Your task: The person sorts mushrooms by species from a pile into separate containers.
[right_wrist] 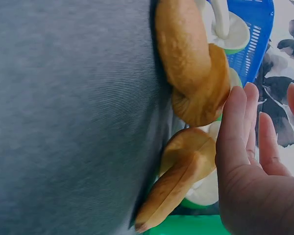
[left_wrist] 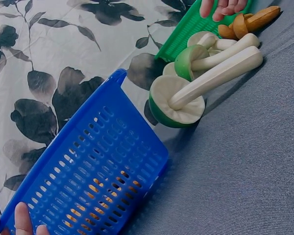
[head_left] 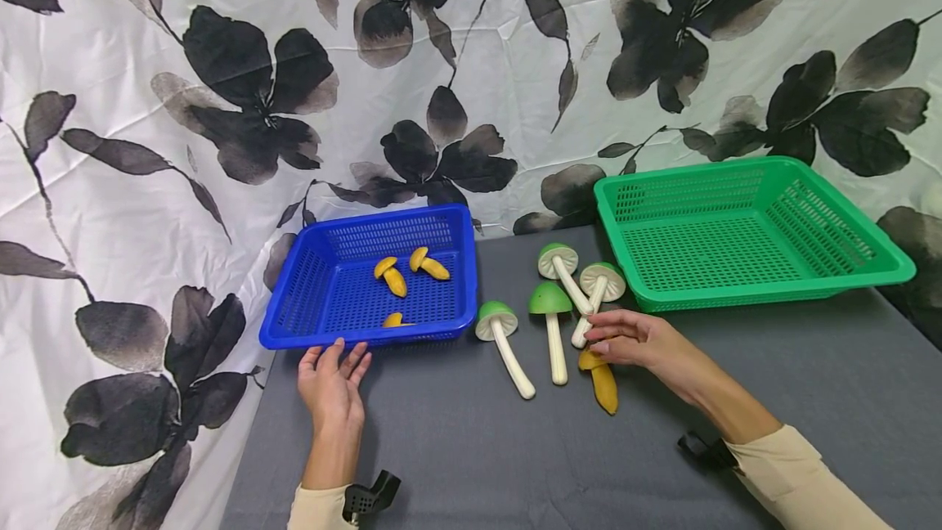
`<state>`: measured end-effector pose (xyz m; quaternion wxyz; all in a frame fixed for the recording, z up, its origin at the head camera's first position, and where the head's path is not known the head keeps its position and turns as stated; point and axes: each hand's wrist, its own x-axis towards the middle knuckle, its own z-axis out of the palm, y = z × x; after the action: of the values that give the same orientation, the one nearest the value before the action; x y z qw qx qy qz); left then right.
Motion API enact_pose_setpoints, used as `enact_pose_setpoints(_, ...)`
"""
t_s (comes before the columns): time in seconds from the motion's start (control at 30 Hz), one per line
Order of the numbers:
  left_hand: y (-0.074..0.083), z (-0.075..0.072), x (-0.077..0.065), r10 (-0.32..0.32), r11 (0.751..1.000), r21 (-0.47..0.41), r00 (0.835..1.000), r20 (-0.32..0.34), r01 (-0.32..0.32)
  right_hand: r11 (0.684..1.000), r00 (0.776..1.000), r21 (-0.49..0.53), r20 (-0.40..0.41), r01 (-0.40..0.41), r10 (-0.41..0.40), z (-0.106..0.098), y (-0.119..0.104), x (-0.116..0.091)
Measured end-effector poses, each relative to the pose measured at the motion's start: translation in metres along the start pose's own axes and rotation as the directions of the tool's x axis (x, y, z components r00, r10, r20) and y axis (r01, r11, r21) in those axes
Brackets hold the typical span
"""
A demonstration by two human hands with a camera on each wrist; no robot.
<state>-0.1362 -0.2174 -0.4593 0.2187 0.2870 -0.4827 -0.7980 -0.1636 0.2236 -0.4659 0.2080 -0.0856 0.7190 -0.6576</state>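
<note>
Grey cloth tabletop (head_left: 471, 464); black-flowered white drape (head_left: 235, 56) behind. Left hand (head_left: 333, 393), fingers loose, at front rim of blue perforated plastic basket (head_left: 412, 334) holding stubby yellow-brown mushrooms (head_left: 395, 280). Right hand (head_left: 639, 339) released, close by another yellow-brown mushroom (head_left: 605, 389) and white-stemmed, green-capped mushrooms (head_left: 557, 346).

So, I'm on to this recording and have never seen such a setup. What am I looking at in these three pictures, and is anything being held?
There is no machine here, just a person's left hand and right hand. The wide picture comes from a camera on the head; the two closer ones come from a camera on each wrist.

On a grey cloth stand a blue basket, with three yellow mushrooms showing inside, and a green basket. Between them lie four green mushrooms, and two more yellow mushrooms lie near the right hand.

Neither hand seems to hold a mushroom. The left is at the blue basket's front rim; whether the right touches anything is hard to tell.
</note>
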Motion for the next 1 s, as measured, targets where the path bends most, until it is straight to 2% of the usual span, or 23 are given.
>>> enact_pose_setpoints(0.43,0.0,0.0,0.0,-0.006,1.0,0.016,1.0,-0.001,0.006,1.0,0.999,0.018,-0.034,0.011,-0.01,-0.008,0.014,-0.014)
enact_pose_setpoints(0.67,0.001,0.001,0.0,0.007,1.0,-0.007,1.0,0.018,-0.006,1.0,0.999,0.011,-0.052,0.018,-0.017,-0.011,0.017,-0.018)
enact_pose_setpoints(1.0,0.002,0.001,0.001,0.004,1.0,-0.011,1.0,0.012,-0.003,0.998,0.997,-0.043,-0.065,-0.055,0.053,-0.012,0.016,-0.02)
